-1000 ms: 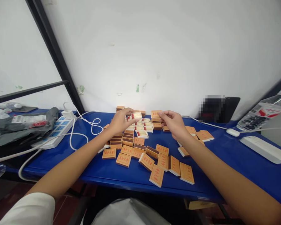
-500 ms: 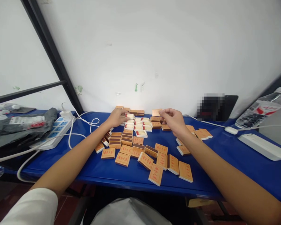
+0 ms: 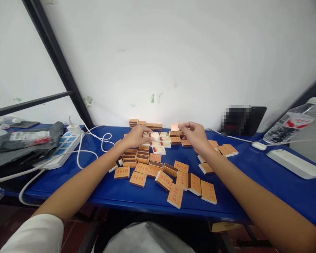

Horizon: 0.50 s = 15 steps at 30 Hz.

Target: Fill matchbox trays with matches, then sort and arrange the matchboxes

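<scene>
Many orange matchboxes [image 3: 175,195] lie spread over the blue table [image 3: 252,175]. Behind them, open white trays of red-tipped matches [image 3: 159,142] sit in rows. My left hand [image 3: 135,136] rests at the left end of those rows, its fingers pinched on one match tray [image 3: 154,135]. My right hand [image 3: 195,135] hovers over the back right of the pile. Its thumb and fingers are closed on an orange matchbox sleeve [image 3: 176,126], held just above more stacked boxes [image 3: 176,140].
A white power strip [image 3: 64,146] with looping white cables [image 3: 94,142] lies at the left, beside a dark plastic bag [image 3: 23,142]. At the right are a lying water bottle [image 3: 292,126], a white mouse [image 3: 258,145] and a flat white device [image 3: 296,163]. The wall stands close behind.
My left hand lowered the lifted match tray to the rows, then shifted slightly right along them. My right hand stayed over the back pile with the sleeve.
</scene>
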Motion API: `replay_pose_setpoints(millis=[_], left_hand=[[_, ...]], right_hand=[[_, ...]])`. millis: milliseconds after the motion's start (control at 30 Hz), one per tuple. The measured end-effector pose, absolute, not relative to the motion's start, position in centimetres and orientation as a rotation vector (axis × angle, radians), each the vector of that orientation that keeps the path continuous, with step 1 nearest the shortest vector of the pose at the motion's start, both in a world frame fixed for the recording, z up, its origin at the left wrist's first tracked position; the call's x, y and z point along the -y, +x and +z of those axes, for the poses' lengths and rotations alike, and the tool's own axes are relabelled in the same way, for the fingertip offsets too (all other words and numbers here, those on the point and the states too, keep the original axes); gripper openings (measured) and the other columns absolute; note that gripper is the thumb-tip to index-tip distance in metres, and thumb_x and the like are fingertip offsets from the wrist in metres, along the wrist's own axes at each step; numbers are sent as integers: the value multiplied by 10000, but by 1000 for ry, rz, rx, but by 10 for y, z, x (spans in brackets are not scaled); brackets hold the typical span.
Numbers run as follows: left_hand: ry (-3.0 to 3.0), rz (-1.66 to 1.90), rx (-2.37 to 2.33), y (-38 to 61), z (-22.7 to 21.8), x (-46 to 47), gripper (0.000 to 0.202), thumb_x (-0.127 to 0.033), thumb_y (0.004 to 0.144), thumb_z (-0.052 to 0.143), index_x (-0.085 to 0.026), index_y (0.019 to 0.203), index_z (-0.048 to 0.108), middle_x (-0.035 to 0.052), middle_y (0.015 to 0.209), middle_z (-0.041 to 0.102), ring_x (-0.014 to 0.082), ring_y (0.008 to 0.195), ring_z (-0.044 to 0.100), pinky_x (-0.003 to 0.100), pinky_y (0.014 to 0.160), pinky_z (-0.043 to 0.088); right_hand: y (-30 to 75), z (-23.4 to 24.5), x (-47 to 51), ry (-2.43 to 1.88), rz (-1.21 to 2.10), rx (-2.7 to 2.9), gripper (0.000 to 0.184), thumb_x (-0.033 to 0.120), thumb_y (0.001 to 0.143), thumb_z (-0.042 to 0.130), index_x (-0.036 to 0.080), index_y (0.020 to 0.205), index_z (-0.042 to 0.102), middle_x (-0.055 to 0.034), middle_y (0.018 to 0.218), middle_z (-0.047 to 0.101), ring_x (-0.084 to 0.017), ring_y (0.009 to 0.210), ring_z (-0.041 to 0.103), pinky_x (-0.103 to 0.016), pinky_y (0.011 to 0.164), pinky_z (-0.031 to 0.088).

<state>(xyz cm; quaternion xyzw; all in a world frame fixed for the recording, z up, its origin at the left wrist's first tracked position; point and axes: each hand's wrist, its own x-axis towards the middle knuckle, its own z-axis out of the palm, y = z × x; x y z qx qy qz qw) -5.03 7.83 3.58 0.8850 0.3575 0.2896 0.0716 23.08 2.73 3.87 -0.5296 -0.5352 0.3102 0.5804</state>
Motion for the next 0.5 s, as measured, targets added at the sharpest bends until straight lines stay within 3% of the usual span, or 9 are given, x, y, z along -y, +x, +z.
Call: replay_pose_setpoints(millis=[200,500], left_hand=[[2832,809,-1097,-33,25,-65,286,-386,855,806,-205,1076,801,118,1106,783,354,1082,698,521,937,548],[2825,814,-1043,-37,23,-68,228,-377,849,787,-206,997,810,124,1076,792,351,1044,725,503,920,567]], right_hand=[[229,41,-24,-1253,729,1263,372,543,760,812,196,793,681,-30,665,655,-167,614,602,-296,552,527],[261,39,-46,-1410,579,1360,237,421,838,743,195,882,685,-75,846,715,-196,716,662,-294,583,516]])
